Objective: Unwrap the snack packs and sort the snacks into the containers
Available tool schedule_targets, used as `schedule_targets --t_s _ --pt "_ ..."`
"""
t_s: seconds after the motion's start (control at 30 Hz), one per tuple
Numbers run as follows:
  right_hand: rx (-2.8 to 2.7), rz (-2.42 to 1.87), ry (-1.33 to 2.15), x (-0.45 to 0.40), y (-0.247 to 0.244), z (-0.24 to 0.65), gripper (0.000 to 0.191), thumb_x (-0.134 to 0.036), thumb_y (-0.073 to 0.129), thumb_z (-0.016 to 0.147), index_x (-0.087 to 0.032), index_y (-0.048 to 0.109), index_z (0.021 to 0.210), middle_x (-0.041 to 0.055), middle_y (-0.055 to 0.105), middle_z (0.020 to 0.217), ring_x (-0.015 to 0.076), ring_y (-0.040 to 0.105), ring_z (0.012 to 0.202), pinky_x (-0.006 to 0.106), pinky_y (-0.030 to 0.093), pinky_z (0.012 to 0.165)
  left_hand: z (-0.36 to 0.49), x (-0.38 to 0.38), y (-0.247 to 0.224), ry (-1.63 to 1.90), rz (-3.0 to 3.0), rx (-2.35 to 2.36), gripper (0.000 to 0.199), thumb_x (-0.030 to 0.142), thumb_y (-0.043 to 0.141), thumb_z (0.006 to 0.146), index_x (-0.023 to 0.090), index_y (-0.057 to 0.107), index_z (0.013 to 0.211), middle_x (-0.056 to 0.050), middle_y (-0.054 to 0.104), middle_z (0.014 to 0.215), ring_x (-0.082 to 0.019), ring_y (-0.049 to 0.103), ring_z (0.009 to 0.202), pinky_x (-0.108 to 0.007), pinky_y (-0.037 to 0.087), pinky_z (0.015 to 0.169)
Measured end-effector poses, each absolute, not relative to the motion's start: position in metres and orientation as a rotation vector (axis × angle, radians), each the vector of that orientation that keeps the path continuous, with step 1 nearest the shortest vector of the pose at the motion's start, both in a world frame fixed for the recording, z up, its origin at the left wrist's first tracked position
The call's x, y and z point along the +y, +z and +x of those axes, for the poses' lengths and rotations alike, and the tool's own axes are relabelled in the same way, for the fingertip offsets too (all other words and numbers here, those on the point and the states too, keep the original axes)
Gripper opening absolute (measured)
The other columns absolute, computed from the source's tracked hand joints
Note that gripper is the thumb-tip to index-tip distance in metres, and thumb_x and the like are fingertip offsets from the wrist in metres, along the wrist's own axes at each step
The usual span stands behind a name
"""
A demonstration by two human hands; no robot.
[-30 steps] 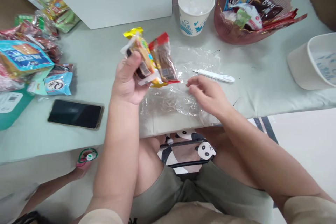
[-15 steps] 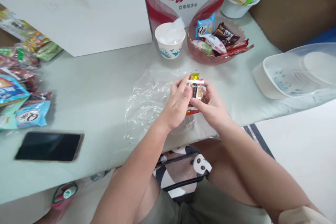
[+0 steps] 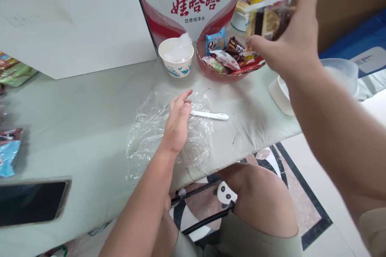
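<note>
two or more snacks (image 3: 267,23) are clasped in our right hand (image 3: 297,34), up high, which looks nearer the bowl (image 3: 217,75); from it, the bowl lies low and left. our left hand (image 3: 176,125), loose and seemingly empty, is over the plastic (image 3: 146,132), beside the knife (image 3: 212,115).

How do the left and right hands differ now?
The right hand grips wrapped snacks; the left hand holds none. The right hand is curled; the left hand is nearly straight. The right hand shows higher, near the pink bowl; the left hand lower, over clear plastic. Both are bare.
</note>
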State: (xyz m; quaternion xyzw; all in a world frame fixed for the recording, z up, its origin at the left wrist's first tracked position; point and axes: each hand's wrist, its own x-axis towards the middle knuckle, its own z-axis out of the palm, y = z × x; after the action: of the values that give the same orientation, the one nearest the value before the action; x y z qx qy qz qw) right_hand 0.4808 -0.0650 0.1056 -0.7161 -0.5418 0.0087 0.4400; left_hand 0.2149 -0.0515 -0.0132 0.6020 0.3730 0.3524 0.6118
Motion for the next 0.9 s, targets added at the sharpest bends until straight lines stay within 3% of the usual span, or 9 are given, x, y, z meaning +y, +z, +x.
schedule_targets --t_s 0.1,0.2,0.3,0.43,0.57,0.63,0.7,0.8,0.9 --pt "-1.332 -2.209 0.159 -0.031 0.112 0.501 0.077 -0.014 0.093 0.064 -0.027 0.055 0.130 0.0018 0.066 0.102 0.0241 0.062 0.105 0.045 0.046 0.107 0.212 -0.047 -0.014 0.855 1.392 0.849 0.057 0.063 0.044 0.099 0.033 0.056 0.145 -0.006 0.044 0.162 -0.027 0.050 0.144 -0.045 0.038 0.124" --pt "-1.329 -2.274 0.222 -0.025 0.108 0.505 0.051 -0.026 0.088 0.074 -0.024 0.066 0.120 0.0069 0.070 0.115 0.0311 0.061 0.120 0.057 0.041 0.114 0.207 -0.041 -0.012 0.909 1.402 0.858 0.055 0.062 0.044 0.099 0.033 0.056 0.144 -0.006 0.048 0.158 -0.027 0.051 0.143 -0.046 0.039 0.124" --pt "-1.359 -2.024 0.007 -0.054 0.099 0.489 0.018 -0.028 0.064 0.094 -0.033 0.067 0.111 0.0019 0.069 0.132 0.0275 0.060 0.130 0.052 0.042 0.116 0.199 -0.034 -0.007 0.973 1.475 0.966 0.047 0.052 0.048 0.099 0.031 0.058 0.140 -0.007 0.053 0.150 -0.026 0.053 0.140 -0.045 0.040 0.123" --pt "-1.261 -1.636 -0.110 -0.112 0.063 0.432 0.014 -0.022 0.055 0.094 -0.029 0.066 0.100 0.0049 0.073 0.109 0.0240 0.068 0.109 0.045 0.053 0.101 0.187 -0.023 -0.003 1.008 1.669 1.286 0.040 0.033 0.063 0.090 0.028 0.064 0.129 -0.009 0.054 0.148 -0.029 0.047 0.146 -0.049 0.035 0.127" --pt "-1.247 -1.617 0.133 -0.146 0.009 0.371 0.016 -0.024 0.056 0.092 -0.023 0.063 0.106 0.0067 0.074 0.109 0.0242 0.070 0.108 0.045 0.055 0.097 0.177 -0.014 -0.006 0.779 1.785 1.596 0.058 0.023 0.073 0.080 0.028 0.062 0.137 -0.013 0.048 0.156 -0.039 0.037 0.154 -0.059 0.031 0.128" --pt "-1.325 -1.700 0.206 -0.152 -0.010 0.354 0.017 -0.024 0.057 0.090 -0.023 0.063 0.106 0.0077 0.074 0.108 0.0245 0.070 0.105 0.044 0.056 0.094 0.171 -0.013 -0.009 0.716 1.784 1.590 0.063 0.019 0.071 0.081 0.028 0.059 0.142 -0.012 0.059 0.144 -0.036 0.057 0.136 -0.055 0.045 0.117" --pt "-1.384 -1.740 0.232 -0.155 -0.019 0.348 0.019 -0.024 0.058 0.089 -0.023 0.062 0.107 0.0086 0.073 0.108 0.0250 0.069 0.105 0.044 0.056 0.092 0.163 -0.014 -0.010 0.768 1.720 1.518 0.061 0.016 0.069 0.081 0.030 0.059 0.140 -0.007 0.071 0.120 -0.025 0.071 0.100 -0.042 0.058 0.094" --pt "-1.370 -1.776 0.214 -0.149 -0.025 0.353 0.022 -0.025 0.060 0.086 -0.025 0.062 0.108 0.0091 0.070 0.111 0.0264 0.067 0.110 0.046 0.055 0.095 0.149 -0.018 -0.008 0.874 1.562 1.396 0.049 0.021 0.072 0.081 0.027 0.064 0.128 0.000 0.072 0.086 -0.015 0.061 0.066 -0.029 0.051 0.063" --pt "-1.313 -1.773 0.223 -0.136 -0.030 0.361 0.035 -0.028 0.065 0.082 -0.025 0.059 0.117 0.0110 0.067 0.121 0.0290 0.064 0.120 0.051 0.052 0.104 0.133 -0.023 -0.004 0.859 1.507 1.266 0.020 0.030 0.074 0.081 0.021 0.072 0.099 0.000 0.067 0.071 -0.013 0.056 0.061 -0.025 0.043 0.054"
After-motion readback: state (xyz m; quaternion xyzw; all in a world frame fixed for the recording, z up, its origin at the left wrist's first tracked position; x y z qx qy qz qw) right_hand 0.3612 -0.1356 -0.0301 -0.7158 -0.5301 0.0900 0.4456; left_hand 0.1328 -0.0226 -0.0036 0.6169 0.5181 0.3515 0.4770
